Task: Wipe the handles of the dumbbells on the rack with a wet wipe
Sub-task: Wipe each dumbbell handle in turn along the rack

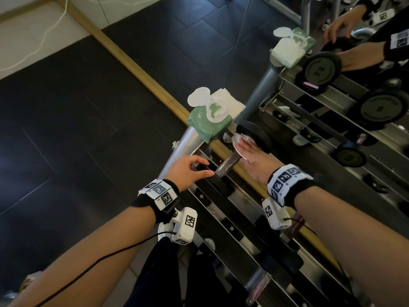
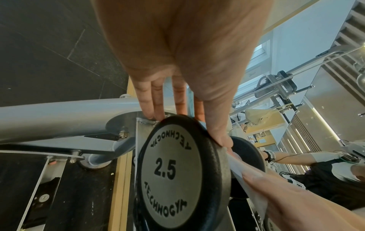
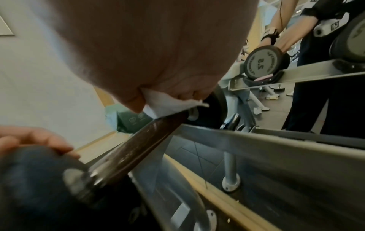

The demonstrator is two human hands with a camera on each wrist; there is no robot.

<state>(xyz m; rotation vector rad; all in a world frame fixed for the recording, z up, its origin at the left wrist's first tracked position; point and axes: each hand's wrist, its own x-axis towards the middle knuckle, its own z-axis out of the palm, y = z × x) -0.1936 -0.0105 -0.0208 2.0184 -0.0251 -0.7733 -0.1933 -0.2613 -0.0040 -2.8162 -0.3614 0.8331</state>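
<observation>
Dumbbell (image 1: 228, 163) lies in the rack's (image 1: 241, 201) end cradle. Left hand (image 1: 188, 171) cups near plate (image 2: 171, 168), fingers and thumb over the rim. Right hand (image 1: 254, 160) clasps wet wipe (image 3: 168, 104) round handle (image 3: 138, 148), against far plate (image 3: 215, 106). Best: brace plate, draw wipe full length, twisting.

Shows dark square floor tiles (image 1: 66, 129) at nine o'clock, pale tiling (image 1: 20, 34) crossed by a white cable (image 1: 45, 38) at eleven, and a wooden strip (image 1: 137, 65) edging a wall mirror (image 1: 199, 29) from twelve to three o'clock.
</observation>
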